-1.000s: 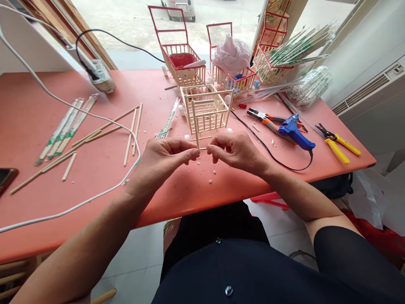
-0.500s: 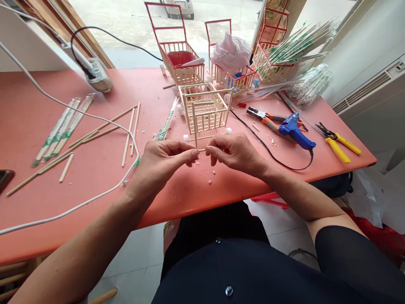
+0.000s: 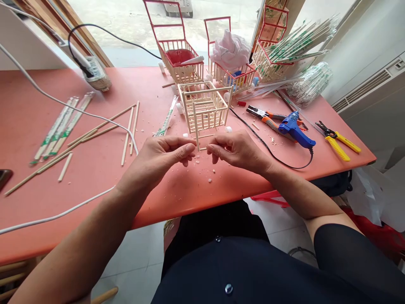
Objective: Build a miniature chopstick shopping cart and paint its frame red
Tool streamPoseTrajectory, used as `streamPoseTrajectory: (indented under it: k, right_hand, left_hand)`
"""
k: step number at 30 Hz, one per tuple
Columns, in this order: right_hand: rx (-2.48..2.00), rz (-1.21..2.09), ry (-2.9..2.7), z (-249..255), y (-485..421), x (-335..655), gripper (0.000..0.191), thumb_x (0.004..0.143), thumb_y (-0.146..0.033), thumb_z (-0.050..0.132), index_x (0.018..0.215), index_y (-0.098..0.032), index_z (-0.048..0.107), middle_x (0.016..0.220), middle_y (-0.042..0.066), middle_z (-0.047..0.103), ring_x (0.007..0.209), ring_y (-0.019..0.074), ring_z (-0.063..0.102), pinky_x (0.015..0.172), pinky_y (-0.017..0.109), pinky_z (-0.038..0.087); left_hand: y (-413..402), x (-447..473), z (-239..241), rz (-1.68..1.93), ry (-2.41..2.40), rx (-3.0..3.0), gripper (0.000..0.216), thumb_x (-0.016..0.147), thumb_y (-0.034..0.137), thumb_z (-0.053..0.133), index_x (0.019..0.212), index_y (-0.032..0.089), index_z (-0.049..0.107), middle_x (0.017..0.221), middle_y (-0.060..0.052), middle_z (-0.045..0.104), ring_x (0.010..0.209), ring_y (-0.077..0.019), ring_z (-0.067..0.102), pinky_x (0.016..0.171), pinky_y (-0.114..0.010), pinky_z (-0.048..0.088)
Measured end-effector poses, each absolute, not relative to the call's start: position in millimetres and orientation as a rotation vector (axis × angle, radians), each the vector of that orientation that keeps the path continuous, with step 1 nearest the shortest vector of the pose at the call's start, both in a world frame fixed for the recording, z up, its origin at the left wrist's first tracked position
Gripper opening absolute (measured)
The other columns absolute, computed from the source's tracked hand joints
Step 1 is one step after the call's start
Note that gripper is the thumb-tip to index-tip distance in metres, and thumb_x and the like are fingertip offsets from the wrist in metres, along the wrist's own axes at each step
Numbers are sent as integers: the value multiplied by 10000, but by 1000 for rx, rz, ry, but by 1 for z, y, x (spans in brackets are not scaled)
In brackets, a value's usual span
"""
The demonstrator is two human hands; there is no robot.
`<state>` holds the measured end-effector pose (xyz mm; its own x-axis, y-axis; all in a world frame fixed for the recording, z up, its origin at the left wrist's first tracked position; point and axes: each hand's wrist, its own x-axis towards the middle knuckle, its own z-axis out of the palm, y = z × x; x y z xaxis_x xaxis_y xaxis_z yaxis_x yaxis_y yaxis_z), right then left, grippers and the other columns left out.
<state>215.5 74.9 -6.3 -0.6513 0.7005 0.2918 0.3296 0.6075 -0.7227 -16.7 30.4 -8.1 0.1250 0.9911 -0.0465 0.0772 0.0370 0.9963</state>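
A small cart of pale wooden sticks [image 3: 207, 110] with white wheels stands in front of me. Nearer to me, a stick frame [image 3: 196, 128] stands upright, with a short crosspiece at its bottom; whether it is joined to the cart I cannot tell. My right hand [image 3: 236, 151] pinches the right end of this crosspiece between thumb and finger. My left hand [image 3: 169, 155] is just left of the upright stick, a small gap apart, its fingers loosely curled and holding nothing I can see. Wood crumbs [image 3: 209, 180] lie below the hands.
Loose sticks [image 3: 95, 134] and wrapped chopsticks [image 3: 63, 131] lie left, crossed by a white cable [image 3: 60, 220]. Right are pliers [image 3: 262, 116], a blue glue gun [image 3: 295, 131] with its cord, and yellow-handled wire strippers [image 3: 338, 143]. Finished red-trimmed carts [image 3: 182, 63] stand behind. The table edge [image 3: 196, 209] is close.
My left hand has moved slightly left, away from the upright stick. My right hand stays at the crosspiece, and the stick frame has barely shifted.
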Motion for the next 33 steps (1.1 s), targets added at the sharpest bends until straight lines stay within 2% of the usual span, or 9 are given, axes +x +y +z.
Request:
streamPoseTrajectory:
  k: [3, 10, 16, 26, 33]
  right_hand:
    - [-773, 833, -2305, -6, 76, 216, 331, 1063, -281, 639, 767, -170, 734, 736, 12, 787, 665, 106, 618, 679, 250, 431]
    - [-776, 786, -2310, -8, 74, 215, 331, 1066, -265, 628, 760, -181, 724, 728, 1, 772, 671, 108, 606, 674, 251, 420]
    - [-762, 786, -2269, -14, 74, 213, 317, 1070, -276, 620, 782, -179, 713, 751, 7, 788, 673, 110, 628, 686, 245, 448]
    - [-733, 693, -2243, -20, 71, 209, 336, 1081, -244, 568, 775, -181, 690, 721, 5, 766, 657, 117, 636, 698, 253, 445]
    - [-745, 633, -2264, -22, 72, 209, 351, 1080, -223, 559, 757, -186, 690, 738, 11, 775, 686, 127, 651, 719, 261, 450]
  left_hand:
    - [33, -16, -8, 990, 1107, 1310, 410, 743, 550, 965, 747, 168, 815, 717, -60, 708, 626, -135, 590, 588, -255, 496]
    - [32, -17, -18, 1023, 1100, 1290, 342, 789, 499, 945, 814, 174, 841, 771, -89, 767, 703, -175, 669, 658, -281, 533]
    - [30, -14, -20, 1044, 1164, 1182, 372, 737, 509, 979, 830, 177, 839, 779, -89, 782, 729, -194, 713, 686, -293, 555]
    - [27, -4, -13, 1095, 1127, 996, 379, 596, 439, 1058, 767, 183, 837, 718, -51, 757, 673, -145, 681, 658, -253, 552]
    - [28, -6, -16, 1072, 1146, 1005, 436, 589, 487, 1058, 785, 176, 822, 739, -60, 768, 674, -163, 701, 674, -284, 595]
